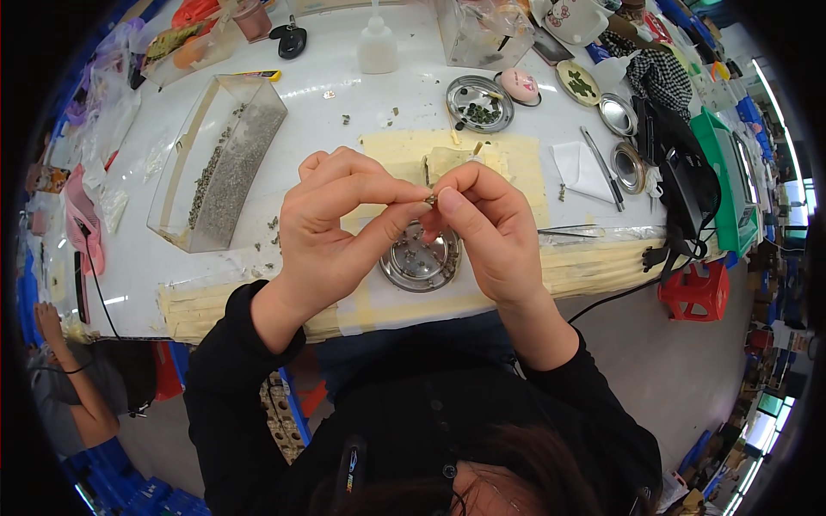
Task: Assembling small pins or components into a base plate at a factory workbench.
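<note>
Dark hair and black sleeves fill the bottom edge, both forearms rising from it. Left hand (331,228) and right hand (486,225) meet above a round metal dish (420,258) on the white table (327,103). Small dark metal piece (430,199) sits between the fingertips of both hands, pinched by left thumb and index, right thumb and index closed on it too. Piece is tiny, brownish-grey, detail unclear. Wrists bent inward, remaining fingers curled. Dish holds more small pieces. Clear plastic box (219,163) of grey bits lies left; second metal dish (479,103) further back; white squeeze bottle (377,43) behind.
</note>
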A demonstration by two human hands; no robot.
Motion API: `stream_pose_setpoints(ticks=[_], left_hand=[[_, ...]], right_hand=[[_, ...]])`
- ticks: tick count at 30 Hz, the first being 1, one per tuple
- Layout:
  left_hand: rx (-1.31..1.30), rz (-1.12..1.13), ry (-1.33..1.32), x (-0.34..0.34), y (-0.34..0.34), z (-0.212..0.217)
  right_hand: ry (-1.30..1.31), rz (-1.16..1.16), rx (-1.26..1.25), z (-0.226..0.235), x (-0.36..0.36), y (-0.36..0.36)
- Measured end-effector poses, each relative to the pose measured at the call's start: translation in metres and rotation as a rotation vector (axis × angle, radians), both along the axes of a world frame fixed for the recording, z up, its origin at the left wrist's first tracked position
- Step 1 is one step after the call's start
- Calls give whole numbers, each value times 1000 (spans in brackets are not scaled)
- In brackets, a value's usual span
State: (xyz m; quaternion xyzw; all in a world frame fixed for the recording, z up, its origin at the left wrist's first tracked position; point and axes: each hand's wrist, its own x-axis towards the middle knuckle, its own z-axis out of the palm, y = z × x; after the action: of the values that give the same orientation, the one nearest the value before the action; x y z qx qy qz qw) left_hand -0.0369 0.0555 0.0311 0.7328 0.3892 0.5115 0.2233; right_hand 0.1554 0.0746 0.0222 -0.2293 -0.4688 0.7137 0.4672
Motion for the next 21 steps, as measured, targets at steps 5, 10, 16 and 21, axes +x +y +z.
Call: stream_pose_setpoints(ticks=[5,10,16,21], left_hand=[[-16,7,-32,2,1,0],[-15,58,-75,6,1,0],[-4,91,-33,4,2,-1],[-28,46,-81,6,1,2]], right_hand=[[-15,10,8,-2,1,1],[-30,15,-9,0,0,-1],[-20,-13,21,-1,0,-1],[-34,13,1,1,0,-1]])
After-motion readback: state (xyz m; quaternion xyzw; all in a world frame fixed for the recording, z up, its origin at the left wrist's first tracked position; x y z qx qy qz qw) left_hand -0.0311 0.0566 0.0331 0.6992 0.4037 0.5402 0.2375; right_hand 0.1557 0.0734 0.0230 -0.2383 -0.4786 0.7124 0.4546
